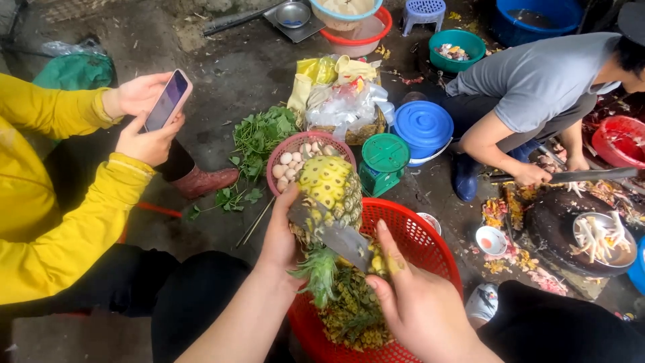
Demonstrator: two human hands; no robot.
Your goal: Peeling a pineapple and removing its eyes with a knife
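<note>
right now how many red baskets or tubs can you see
3: the red basket under the pineapple, a red tub at far right, a red basin top centre. Others may be hidden.

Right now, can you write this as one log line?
left hand: holds pineapple | right hand: holds knife, blade on pineapple | red basket: peels below

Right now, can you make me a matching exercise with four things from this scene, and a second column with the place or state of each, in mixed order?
Things:
1. pineapple
2. knife
3. eggs
4. red basket

Places or states:
A. lying in the pink basket
B. under both hands, holding peel scraps
C. gripped by the left hand, partly peeled
D. held by the right hand, blade against the fruit

Pairs: 1-C, 2-D, 3-A, 4-B
</note>
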